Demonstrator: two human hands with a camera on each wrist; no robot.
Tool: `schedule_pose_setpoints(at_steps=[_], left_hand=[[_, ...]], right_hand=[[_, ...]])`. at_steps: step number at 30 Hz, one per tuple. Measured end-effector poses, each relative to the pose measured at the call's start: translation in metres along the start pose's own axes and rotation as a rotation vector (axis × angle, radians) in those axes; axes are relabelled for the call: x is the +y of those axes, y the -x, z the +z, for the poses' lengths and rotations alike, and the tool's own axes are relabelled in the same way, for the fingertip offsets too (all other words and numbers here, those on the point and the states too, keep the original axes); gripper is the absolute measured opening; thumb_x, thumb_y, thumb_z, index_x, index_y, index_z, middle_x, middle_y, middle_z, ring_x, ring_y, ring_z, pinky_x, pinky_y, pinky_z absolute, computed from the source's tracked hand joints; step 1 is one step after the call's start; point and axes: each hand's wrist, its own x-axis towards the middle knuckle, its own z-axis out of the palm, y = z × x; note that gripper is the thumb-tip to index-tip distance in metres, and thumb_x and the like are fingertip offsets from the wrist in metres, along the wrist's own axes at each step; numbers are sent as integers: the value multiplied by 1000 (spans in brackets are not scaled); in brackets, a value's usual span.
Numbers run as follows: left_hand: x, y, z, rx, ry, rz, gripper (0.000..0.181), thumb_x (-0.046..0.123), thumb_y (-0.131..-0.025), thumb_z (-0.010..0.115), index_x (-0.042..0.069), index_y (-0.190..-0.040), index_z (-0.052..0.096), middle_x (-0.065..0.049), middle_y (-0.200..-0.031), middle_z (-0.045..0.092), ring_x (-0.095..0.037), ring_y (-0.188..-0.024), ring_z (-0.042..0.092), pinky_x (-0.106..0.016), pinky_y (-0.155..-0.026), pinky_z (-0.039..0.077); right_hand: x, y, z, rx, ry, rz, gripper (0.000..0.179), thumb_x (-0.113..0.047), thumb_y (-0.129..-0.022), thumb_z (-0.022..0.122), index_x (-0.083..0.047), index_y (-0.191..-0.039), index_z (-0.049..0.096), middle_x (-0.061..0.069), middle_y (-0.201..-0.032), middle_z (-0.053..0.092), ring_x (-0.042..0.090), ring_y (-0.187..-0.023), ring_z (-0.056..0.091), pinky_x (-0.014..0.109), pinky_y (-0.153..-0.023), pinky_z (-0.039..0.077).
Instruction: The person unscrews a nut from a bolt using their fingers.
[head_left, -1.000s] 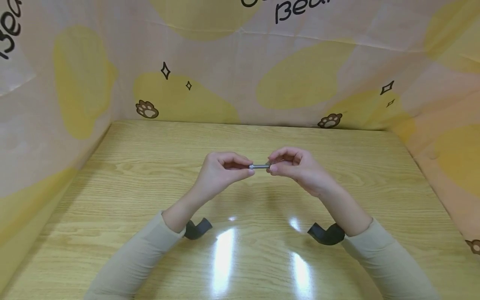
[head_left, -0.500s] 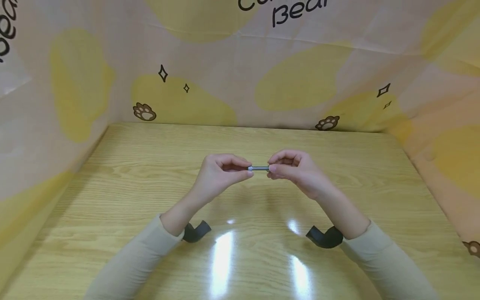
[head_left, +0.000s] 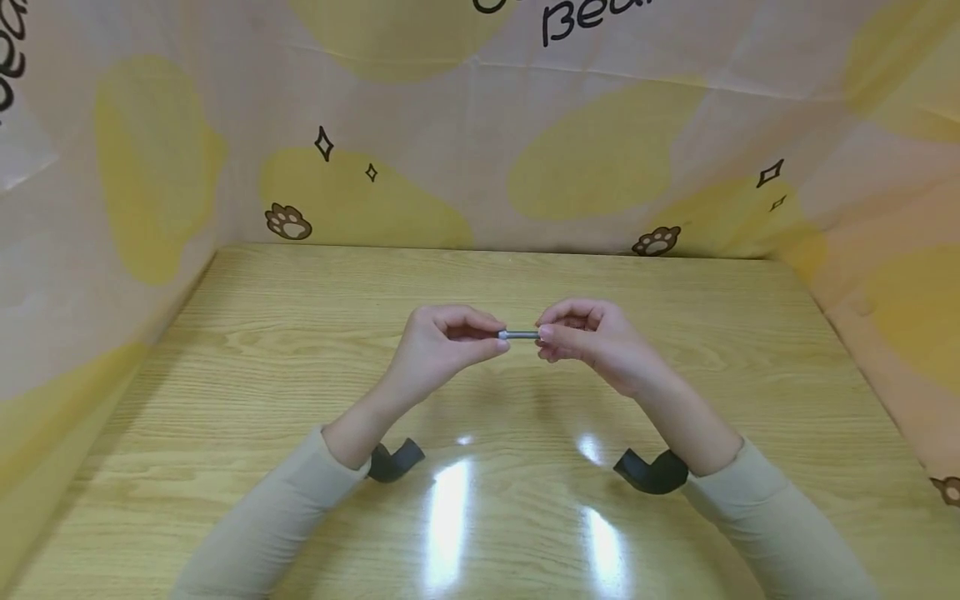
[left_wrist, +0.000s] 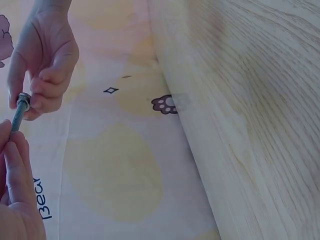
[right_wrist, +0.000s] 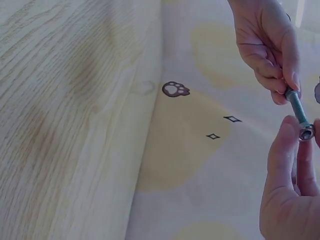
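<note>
- Left hand [head_left: 437, 350]: fingers pinching one end of the bolt [head_left: 522, 335].
- Right hand [head_left: 596, 343]: fingers clamped on the nut [right_wrist: 306, 133] at the other end.
- Bolt: between both hands' fingers, above the surface [head_left: 262, 350].

Head view, the widest and farthest: from above, facing forward and down over the left hand [head_left: 438, 343] and right hand [head_left: 600, 346], across the wooden table [head_left: 337, 300] to the patterned cloth [head_left: 480, 125]. Left wrist view, closer: facing across to the right hand, tipped so the table's edge runs steeply. Right wrist view, also close and tipped, facing the left hand. Both wrist views share the bolt [right_wrist: 298, 111], from opposite sides.
</note>
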Motion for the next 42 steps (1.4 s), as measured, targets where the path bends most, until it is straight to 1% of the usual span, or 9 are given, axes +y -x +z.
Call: schedule_pose_setpoints(at_steps=[4, 6, 10, 14, 22, 26, 31, 38, 42], left_hand=[[0, 0, -1, 1, 0, -11, 16, 4, -78, 74, -2, -92, 70, -10, -90, 69, -22, -77, 68, -34, -71, 57], [-1, 0, 0, 1, 2, -21, 17, 4, -78, 75, -2, -92, 70, -10, -91, 69, -22, -77, 68, -34, -71, 57], [-1, -1, 0, 9, 3, -24, 16, 3, -77, 75, -2, -92, 70, -11, -91, 69, -22, -77, 67, -33, -71, 57], [-2, -1, 0, 7, 8, -23, 16, 3, -77, 75, -3, -92, 70, -11, -91, 69, -22, -77, 67, -33, -71, 57], [-4, -1, -1, 2, 12, -24, 17, 4, -78, 75, -4, -92, 70, -12, -91, 69, -21, -77, 67, -32, -71, 57], [-3, -1, 0, 6, 9, -20, 16, 3, -77, 75, -3, -92, 70, -11, -91, 69, -22, -77, 67, -33, -71, 57], [-3, -1, 0, 7, 15, -11, 17, 3, -77, 75, -3, -92, 70, -11, -91, 69, -22, -77, 67, -33, -70, 57], [-3, -1, -1, 8, 26, -28, 18, 3, -77, 75, -4, -93, 70, -11, -92, 69, -22, -77, 67, -33, -71, 57], [-4, -1, -1, 8, 25, -33, 17, 2, -77, 75, -4, -93, 70, -11, -91, 69, -22, -77, 67, -33, -71, 57]], right_hand=[[-1, 2, -2, -23, -1, -39, 20, 8, -81, 64, -10, -92, 65, 4, -90, 65, 14, -80, 64, 27, -78, 54], [-1, 2, -3, -26, -6, -36, 18, 6, -84, 62, -9, -94, 64, 4, -92, 64, 15, -81, 64, 29, -79, 54], [0, 0, -2, 4, -41, 15, 9, -3, -92, 55, -6, -94, 64, 5, -83, 63, 15, -73, 65, 29, -73, 56], [0, 0, -1, 34, -66, 49, 14, -1, -93, 52, -7, -89, 65, 5, -76, 64, 13, -67, 65, 27, -68, 56], [0, 2, -4, 3, -58, -15, 22, 9, -83, 62, -10, -93, 66, 4, -92, 66, 13, -80, 64, 27, -80, 54], [-1, 1, -3, 0, -49, 3, 14, 1, -89, 58, -10, -95, 65, 5, -89, 64, 14, -78, 65, 28, -77, 55], [-3, 0, 0, 21, -52, 56, 12, -4, -93, 55, -8, -89, 66, 6, -76, 64, 13, -67, 65, 26, -67, 56], [-2, 1, -3, -5, -42, 2, 21, 9, -86, 56, -9, -93, 66, 3, -87, 65, 13, -77, 65, 29, -78, 55], [-1, -1, -4, -22, -68, 12, 16, 1, -91, 54, -9, -94, 65, 5, -86, 64, 15, -76, 66, 29, -76, 55]])
